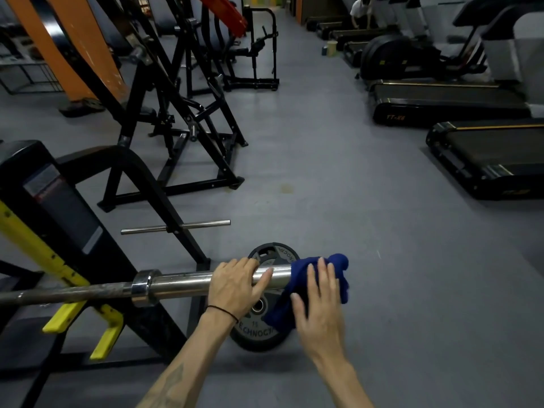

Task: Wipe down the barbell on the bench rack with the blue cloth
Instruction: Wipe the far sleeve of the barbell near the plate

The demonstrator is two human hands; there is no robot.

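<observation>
The steel barbell [182, 283] lies across the bench rack [56, 201], its shiny sleeve pointing right. My left hand [235, 285] rests on top of the sleeve, fingers draped over it. The blue cloth [338, 275] is bunched over the sleeve's right end. My right hand [316, 295] presses on the cloth with straight, spread fingers, thumb out to the left. The tip of the sleeve is hidden under the cloth.
A black weight plate [259, 322] stands on the floor just beneath the sleeve. Yellow hooks [106, 328] jut from the rack at lower left. A short plate-storage peg [176, 227] sticks out behind. Treadmills [485, 160] line the right; black machine frames [182, 113] stand beyond.
</observation>
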